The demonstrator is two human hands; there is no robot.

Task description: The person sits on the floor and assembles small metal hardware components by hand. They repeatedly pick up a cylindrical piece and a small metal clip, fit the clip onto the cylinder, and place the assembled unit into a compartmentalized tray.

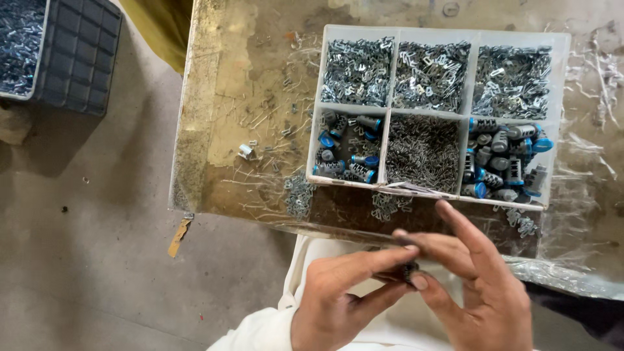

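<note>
My left hand (341, 296) and my right hand (478, 286) meet below the table's near edge. Together they pinch a small dark cylindrical part (408, 270) between fingertips and thumbs; most of it is hidden by the fingers. Just beyond them stands a white six-compartment tray (388, 110). Its back row holds small bent metal clips (357, 70). The front left and front right compartments hold grey cylinders with blue caps (500, 159). The front middle compartment is full of tiny thin springs or pins (422, 149).
The tray rests on a worn, stained table (253, 97) covered with torn clear plastic. Loose clips (299, 195) lie scattered near the tray. A dark crate (78, 52) holding metal pieces stands on the concrete floor at upper left.
</note>
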